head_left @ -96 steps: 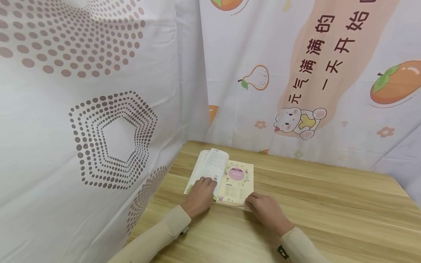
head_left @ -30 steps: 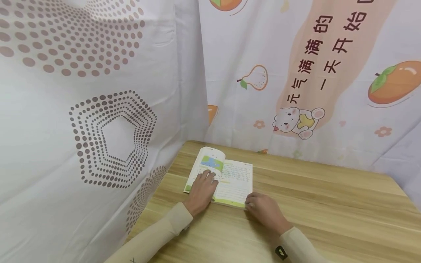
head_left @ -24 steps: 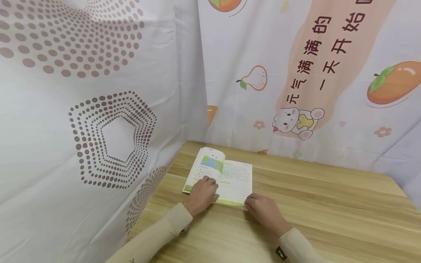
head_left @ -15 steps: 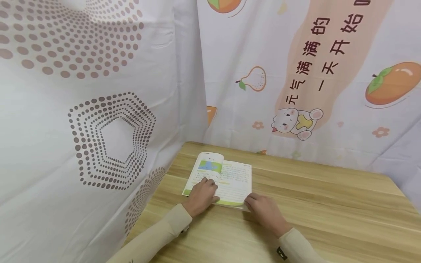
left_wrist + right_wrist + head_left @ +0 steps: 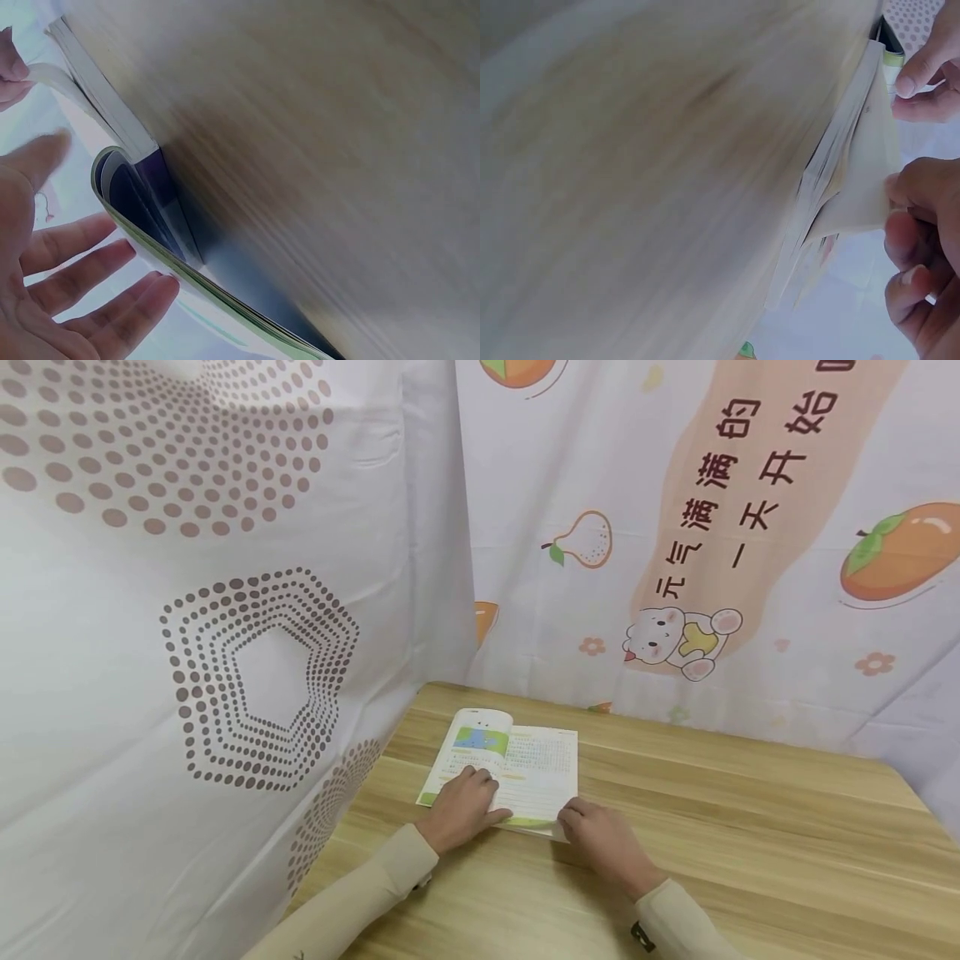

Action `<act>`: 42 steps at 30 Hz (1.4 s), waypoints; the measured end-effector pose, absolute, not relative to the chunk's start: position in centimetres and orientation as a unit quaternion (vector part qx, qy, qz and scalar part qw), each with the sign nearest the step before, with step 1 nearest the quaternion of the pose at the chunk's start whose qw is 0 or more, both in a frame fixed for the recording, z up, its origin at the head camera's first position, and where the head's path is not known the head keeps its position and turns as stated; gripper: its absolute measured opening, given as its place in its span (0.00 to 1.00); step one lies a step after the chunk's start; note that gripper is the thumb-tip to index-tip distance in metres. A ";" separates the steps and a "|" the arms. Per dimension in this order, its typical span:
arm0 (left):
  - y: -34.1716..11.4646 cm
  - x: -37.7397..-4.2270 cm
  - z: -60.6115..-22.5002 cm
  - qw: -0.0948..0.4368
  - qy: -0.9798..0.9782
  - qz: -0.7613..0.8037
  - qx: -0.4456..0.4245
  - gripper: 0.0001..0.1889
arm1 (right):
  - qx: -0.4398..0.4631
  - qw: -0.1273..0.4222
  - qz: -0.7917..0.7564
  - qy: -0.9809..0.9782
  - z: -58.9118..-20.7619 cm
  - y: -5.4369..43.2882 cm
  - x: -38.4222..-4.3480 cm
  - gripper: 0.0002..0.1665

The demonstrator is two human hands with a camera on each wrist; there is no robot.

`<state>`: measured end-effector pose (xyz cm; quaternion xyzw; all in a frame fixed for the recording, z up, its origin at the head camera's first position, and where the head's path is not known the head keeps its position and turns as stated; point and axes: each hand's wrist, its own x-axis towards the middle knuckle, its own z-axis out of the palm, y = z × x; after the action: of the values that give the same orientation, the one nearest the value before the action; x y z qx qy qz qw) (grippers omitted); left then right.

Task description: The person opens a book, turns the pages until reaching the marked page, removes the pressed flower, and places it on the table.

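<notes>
An open book (image 5: 536, 789) lies on the wooden table, its left page bearing a green and blue picture and its right page printed text above ruled lines. My left hand (image 5: 459, 810) rests on the lower left page with the fingers fairly straight and the thumb reaching toward the right page. In the left wrist view its fingertips touch the curved stack of left pages (image 5: 217, 300). At the lower right corner my right hand (image 5: 606, 843) pinches a page between thumb and finger. The right wrist view shows that page (image 5: 866, 176) lifted off the pages beneath.
The wooden table (image 5: 720, 810) extends to the right of the book. A white curtain with brown dots (image 5: 225, 693) hangs along the left side, and a fruit-printed curtain (image 5: 540, 635) closes off the back.
The cream page with a pink circle has been turned, and white text pages now show. My left hand slid down the left page, and its thumb has spread to the right. My right hand stays at the corner.
</notes>
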<state>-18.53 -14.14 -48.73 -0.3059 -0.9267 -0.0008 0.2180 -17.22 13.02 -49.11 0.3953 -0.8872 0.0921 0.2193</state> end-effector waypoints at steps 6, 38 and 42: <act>-13.7 -18.6 -48.8 0.215 -0.929 0.032 -0.298 0.34 | 0.374 0.221 0.146 -0.889 -48.8 13.2 -17.3 0.06; -13.4 -19.4 -48.6 0.293 -0.925 -0.014 -0.240 0.42 | 0.288 0.128 0.150 -0.937 -49.4 13.3 -17.2 0.23; -13.6 -19.4 -48.4 0.295 -0.927 0.013 -0.231 0.26 | 0.291 0.113 0.135 -0.940 -49.5 13.2 -17.3 0.18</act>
<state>-19.41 -13.59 -48.42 -0.2307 -0.9270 0.0133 0.2954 -17.30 13.25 -49.50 0.2907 -0.9404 0.1354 0.1130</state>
